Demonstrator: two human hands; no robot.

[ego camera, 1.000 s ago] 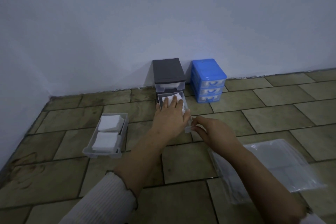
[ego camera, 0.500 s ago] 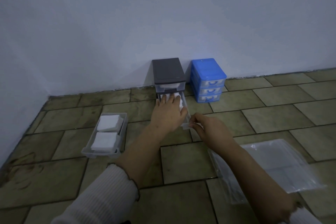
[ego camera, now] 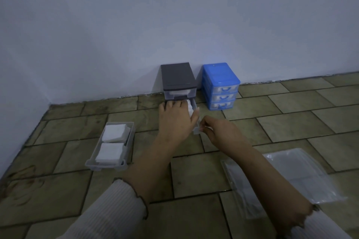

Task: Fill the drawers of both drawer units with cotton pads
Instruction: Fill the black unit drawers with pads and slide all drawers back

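A dark grey drawer unit (ego camera: pixel 177 75) and a blue drawer unit (ego camera: pixel 220 83) are set side by side on the tiled floor (ego camera: pixel 291 114), against the far wall (ego camera: pixel 174 15). The blue one is on the right, and its three drawers are pushed in. The top drawer (ego camera: pixel 179 94) of the grey unit is pushed in too, and something white is seen through its clear front. The drawer under it, the pulled-out drawer (ego camera: pixel 194 105), is partly out toward the near side. The left hand (ego camera: pixel 175 120) is laid flat on it, with straight fingers pressed down on the white cotton pads (ego camera: pixel 190 108) inside. The front corner of this drawer (ego camera: pixel 197 130) is pinched by the bent fingers of the right hand (ego camera: pixel 219 132). A third drawer, the loose drawer (ego camera: pixel 111 146), is set on the floor to the left, well apart from both units. Two stacks of cotton pads (ego camera: pixel 111 142) are held in it, one far and one near. A clear plastic bag (ego camera: pixel 291 178) is spread flat on the floor at the near right, partly hidden by the right arm. White ribbed sleeves (ego camera: pixel 116 213) are seen on both arms.
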